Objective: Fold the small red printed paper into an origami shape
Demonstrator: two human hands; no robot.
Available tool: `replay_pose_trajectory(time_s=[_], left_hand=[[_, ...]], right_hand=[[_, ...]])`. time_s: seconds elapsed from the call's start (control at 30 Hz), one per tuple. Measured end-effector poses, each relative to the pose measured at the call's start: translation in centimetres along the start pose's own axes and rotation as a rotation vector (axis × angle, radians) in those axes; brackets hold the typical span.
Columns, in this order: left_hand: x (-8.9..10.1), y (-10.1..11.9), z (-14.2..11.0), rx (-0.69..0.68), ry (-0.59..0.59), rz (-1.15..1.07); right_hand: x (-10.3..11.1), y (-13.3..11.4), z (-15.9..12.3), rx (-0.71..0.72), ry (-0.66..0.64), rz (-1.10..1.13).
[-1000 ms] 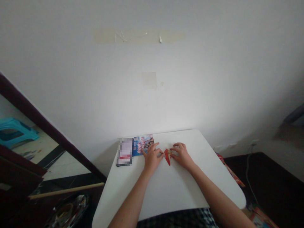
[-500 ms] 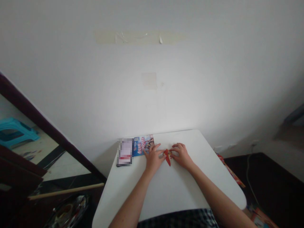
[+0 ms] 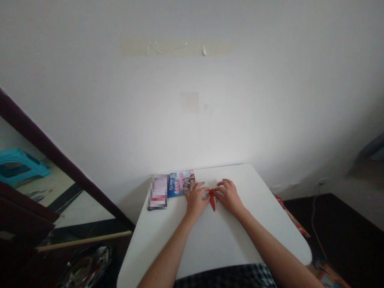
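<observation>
A small red piece of what looks like folded paper (image 3: 213, 202) is held between my two hands over the white table (image 3: 222, 244). Its lower end narrows to a point toward me, and some gold shows on it. My left hand (image 3: 197, 199) pinches its left side with thumb and forefinger, the other fingers stretched out. From the other side, the fingertips of my right hand (image 3: 230, 197) grip its upper right part. The fingertips partly cover the red paper, so its exact folds cannot be made out. Just behind my left hand lies a blue printed leaflet (image 3: 177, 188).
Left of the leaflet lies a blurred-out phone-like rectangle (image 3: 158, 194). The white wall (image 3: 192, 136) rises directly behind the table. On the floor side at left are a wooden stick (image 3: 87, 241) and a black bag of rubbish (image 3: 87, 268); a blue stool (image 3: 22, 166) appears farther left.
The top of the red paper has been drawn closer together between my fingertips, and less gold shows. My left hand has shifted slightly right; both hands keep their hold.
</observation>
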State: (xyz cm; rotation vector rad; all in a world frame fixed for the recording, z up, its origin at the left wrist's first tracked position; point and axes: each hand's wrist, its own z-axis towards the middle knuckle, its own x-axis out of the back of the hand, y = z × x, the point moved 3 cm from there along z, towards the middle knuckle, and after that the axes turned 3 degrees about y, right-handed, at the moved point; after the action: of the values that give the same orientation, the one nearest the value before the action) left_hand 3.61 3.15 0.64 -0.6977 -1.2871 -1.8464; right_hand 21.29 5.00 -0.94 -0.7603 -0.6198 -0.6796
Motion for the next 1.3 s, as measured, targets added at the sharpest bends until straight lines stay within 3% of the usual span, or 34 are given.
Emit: replay_pose_trajectory(time_s=[0.47, 1.0, 1.3], left_hand=[[0.3, 0.5, -0.4, -0.010, -0.006, 0.015], [0.2, 0.3, -0.7, -0.017, -0.034, 0.060], [0.3, 0.3, -0.6, -0.034, -0.042, 0.060]], right_hand=[[0.3, -0.4, 0.5, 0.002, 0.006, -0.039], [2.4, -1.8, 0.5, 0.059, -0.189, -0.119], [1.6, -1.2, 0.5, 0.040, -0.199, -0.138]])
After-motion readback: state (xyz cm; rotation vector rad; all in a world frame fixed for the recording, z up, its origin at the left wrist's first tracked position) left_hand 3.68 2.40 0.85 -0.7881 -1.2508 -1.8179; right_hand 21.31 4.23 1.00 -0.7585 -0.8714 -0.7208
